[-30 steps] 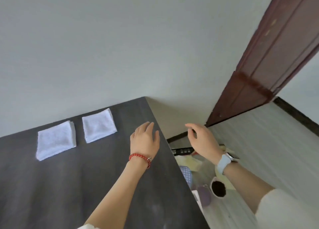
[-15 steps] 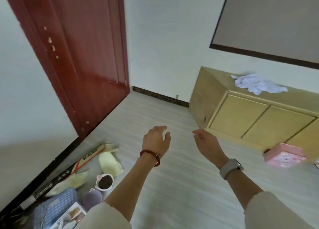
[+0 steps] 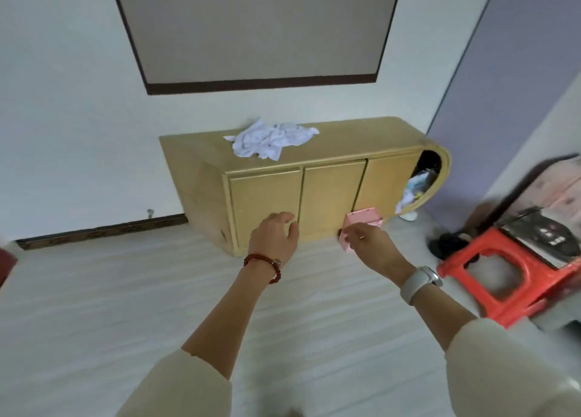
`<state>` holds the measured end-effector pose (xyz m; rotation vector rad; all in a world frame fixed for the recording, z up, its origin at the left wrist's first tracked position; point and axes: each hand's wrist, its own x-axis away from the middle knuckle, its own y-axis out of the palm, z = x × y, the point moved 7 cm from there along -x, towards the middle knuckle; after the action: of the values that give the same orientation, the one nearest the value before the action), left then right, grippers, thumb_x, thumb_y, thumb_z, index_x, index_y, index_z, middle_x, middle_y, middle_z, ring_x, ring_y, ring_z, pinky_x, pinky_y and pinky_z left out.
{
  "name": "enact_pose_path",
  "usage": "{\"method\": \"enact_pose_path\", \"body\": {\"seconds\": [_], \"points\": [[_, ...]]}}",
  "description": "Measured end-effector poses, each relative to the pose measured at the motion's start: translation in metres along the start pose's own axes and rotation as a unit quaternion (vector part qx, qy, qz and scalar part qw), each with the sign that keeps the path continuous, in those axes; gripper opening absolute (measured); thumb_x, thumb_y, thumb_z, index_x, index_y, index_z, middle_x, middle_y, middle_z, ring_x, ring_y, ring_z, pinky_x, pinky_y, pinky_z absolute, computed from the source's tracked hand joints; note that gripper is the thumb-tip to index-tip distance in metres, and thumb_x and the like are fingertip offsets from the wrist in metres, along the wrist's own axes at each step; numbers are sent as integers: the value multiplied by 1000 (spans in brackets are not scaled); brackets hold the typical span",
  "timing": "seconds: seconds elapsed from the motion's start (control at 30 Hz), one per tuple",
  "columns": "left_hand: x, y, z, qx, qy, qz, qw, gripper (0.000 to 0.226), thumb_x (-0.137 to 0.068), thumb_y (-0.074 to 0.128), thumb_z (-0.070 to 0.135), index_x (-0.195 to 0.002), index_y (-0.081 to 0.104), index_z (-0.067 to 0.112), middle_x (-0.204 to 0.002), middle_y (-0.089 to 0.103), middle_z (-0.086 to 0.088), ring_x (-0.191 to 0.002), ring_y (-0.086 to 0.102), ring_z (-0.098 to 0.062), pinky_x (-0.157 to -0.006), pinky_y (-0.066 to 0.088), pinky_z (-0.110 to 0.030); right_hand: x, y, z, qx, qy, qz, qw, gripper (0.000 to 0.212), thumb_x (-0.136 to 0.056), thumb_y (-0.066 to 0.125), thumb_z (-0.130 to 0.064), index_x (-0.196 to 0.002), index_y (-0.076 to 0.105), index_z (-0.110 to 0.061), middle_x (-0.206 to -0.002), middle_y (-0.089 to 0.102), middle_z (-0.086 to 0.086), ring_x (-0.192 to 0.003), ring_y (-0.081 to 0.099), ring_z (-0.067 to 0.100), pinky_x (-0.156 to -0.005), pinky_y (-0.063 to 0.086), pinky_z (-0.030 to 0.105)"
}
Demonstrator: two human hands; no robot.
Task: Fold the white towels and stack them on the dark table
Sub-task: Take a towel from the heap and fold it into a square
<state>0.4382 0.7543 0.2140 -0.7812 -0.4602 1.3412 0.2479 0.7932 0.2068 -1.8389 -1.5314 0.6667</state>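
Note:
A crumpled heap of white towels [image 3: 270,140] lies on top of a low light-wood cabinet [image 3: 327,190] against the far wall. My left hand [image 3: 275,236], with a red bead bracelet at the wrist, hangs in the air in front of the cabinet doors, fingers loosely curled and holding nothing. My right hand [image 3: 369,245], with a white watch at the wrist, is raised beside it, also holding nothing. Both hands are well short of the towels. The dark table is out of view.
A pink box [image 3: 361,221] sits on the floor at the cabinet's base, behind my right hand. A red plastic stool [image 3: 503,275] with a dark item on it stands at the right. Pale plank floor [image 3: 125,291] stretches between me and the cabinet.
The view has swung from the dark table with two folded towels, past the red door, to face the cabinet. Both hands stay raised and hold nothing.

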Motion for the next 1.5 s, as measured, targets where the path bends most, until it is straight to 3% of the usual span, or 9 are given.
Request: {"method": "enact_pose_path", "body": {"seconds": [0.27, 0.4, 0.6, 0.73, 1.0, 1.17, 1.37, 1.43, 1.5], "points": [[-187, 115, 76, -1, 51, -73, 996, 29, -94, 44, 22, -118, 59, 14, -118, 60, -5, -107, 55, -19, -91, 44, -31, -149, -83, 98, -24, 82, 43, 995, 25, -94, 43, -14, -107, 65, -11, -107, 68, 8, -98, 62, 26, -87, 44, 30], [-273, 179, 101, 4, 59, -81, 995, 29, -94, 45, 22, -118, 59, 15, -119, 60, -4, -107, 56, -18, -90, 45, -28, -234, -108, 156, -35, 99, 51, 993, 25, -93, 44, -12, -106, 66, -10, -104, 68, 8, -96, 62, 27, -86, 44, 29], [-407, 235, 103, 33, -39, -42, 998, 27, -92, 48, 21, -115, 61, 15, -118, 62, -2, -105, 58, -18, -92, 44, -29, -388, -130, 208, -23, 64, -24, 997, 25, -92, 43, -13, -106, 64, -14, -99, 68, 4, -83, 64, 23, -78, 49, 30], [-480, 242, 91, 44, -96, -3, 994, 24, -91, 50, 19, -112, 62, 13, -113, 63, -4, -100, 60, -18, -91, 44, -29, -480, -129, 208, -7, 25, -59, 998, 24, -91, 45, -11, -105, 65, -13, -96, 68, 2, -86, 63, 20, -73, 44, 24], [-580, 267, -11, 26, -222, 54, 973, 29, -91, 49, 19, -119, 57, 13, -124, 55, -5, -111, 52, -22, -98, 40, -33, -649, -51, 198, 12, -51, -157, 986, 22, -91, 46, -12, -105, 63, -8, -101, 67, 5, -94, 60, 21, -73, 38, 22], [-642, 308, -87, -32, -291, 31, 956, 42, -92, 48, 27, -133, 45, 19, -140, 40, -5, -126, 36, -25, -103, 33, -38, -752, 18, 197, 31, -54, -195, 979, 23, -94, 45, -18, -109, 61, -10, -103, 66, 4, -96, 59, 22, -80, 43, 27], [-680, 358, -158, -124, -375, -81, 915, 68, -89, 44, 51, -145, 13, 30, -156, -7, -5, -142, -12, -27, -113, 0, -53, -855, 99, 173, 41, -37, -242, 969, 33, -94, 43, -15, -124, 51, -7, -118, 60, 8, -106, 57, 24, -78, 38, 24], [-682, 367, -172, -153, -388, -87, 905, 76, -85, 38, 63, -146, 5, 32, -154, -16, -7, -140, -21, -29, -110, -9, -56, -881, 121, 164, 31, -34, -249, 967, 32, -93, 45, -16, -123, 52, -7, -111, 61, 7, -99, 58, 23, -75, 37, 25], [-680, 372, -178, -163, -399, -82, 899, 83, -81, 27, 74, -146, -3, 33, -153, -21, -8, -139, -24, -30, -108, -12, -57, -900, 138, 161, 27, -14, -239, 970, 23, -91, 48, -21, -107, 56, -7, -92, 57, 2, -83, 55, 19, -68, 37, 26]]}}
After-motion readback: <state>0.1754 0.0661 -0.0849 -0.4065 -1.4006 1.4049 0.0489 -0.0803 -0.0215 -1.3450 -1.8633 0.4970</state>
